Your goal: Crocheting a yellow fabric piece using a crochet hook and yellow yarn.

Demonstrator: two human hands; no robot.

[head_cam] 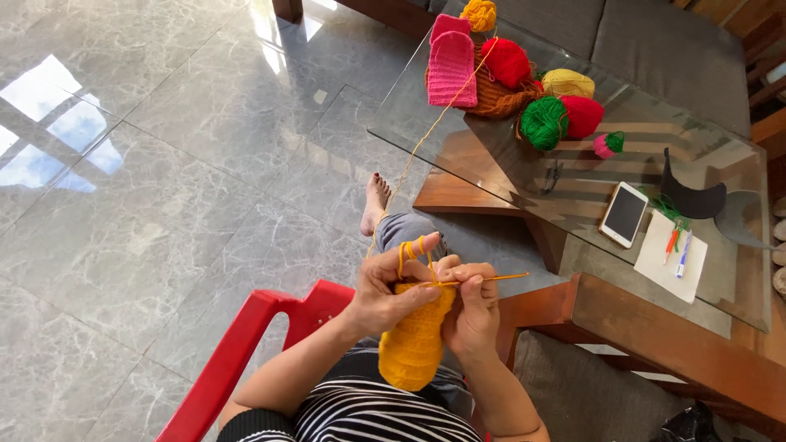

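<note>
Left hand (385, 290) pinches top edge of the yellow knit piece (413, 348), strand (407, 252) looped over the raised forefinger. Right hand (471, 307) is closed around the hook (491, 279), tip at the piece's top edge. Piece hangs over the lap, in front of the glass table (491, 155). Strand runs up to the yarn balls (540, 90). Judgement: keep forefinger tension even, hook level, stitches close to the tip.

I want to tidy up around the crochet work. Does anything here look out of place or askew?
Nothing is spilled or broken. One oddity: the orange yarn strand runs taut off the glass table edge, across open floor, to the left hand.
</note>
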